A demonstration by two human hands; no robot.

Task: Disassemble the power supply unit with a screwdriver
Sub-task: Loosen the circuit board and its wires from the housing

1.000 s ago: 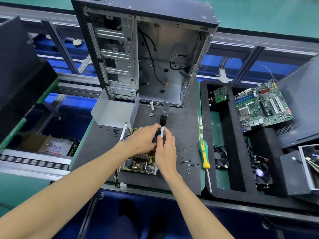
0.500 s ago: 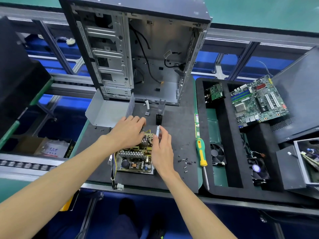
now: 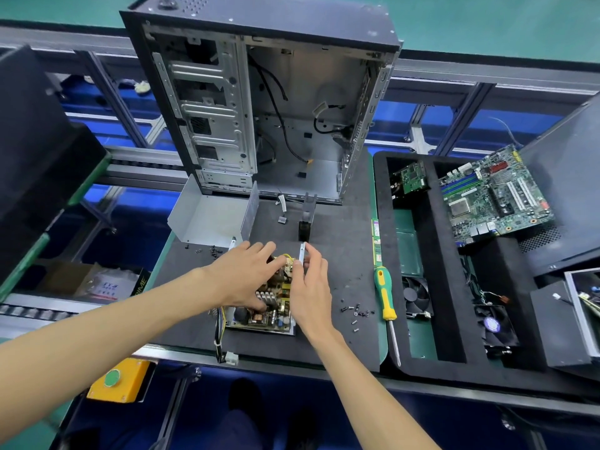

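The circuit board [image 3: 264,306] lies on the worktop [image 3: 341,274] before the computer case [image 3: 259,102]. The screwdriver [image 3: 384,295] lies to its right, loose screws [image 3: 355,313] between them. The motherboard [image 3: 493,196] sits in a tray [image 3: 451,303] further right.

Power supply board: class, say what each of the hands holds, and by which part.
The right hand pinches the metal side wall of the power supply near its top edge. The left hand rests on the board's components; no clear grip.
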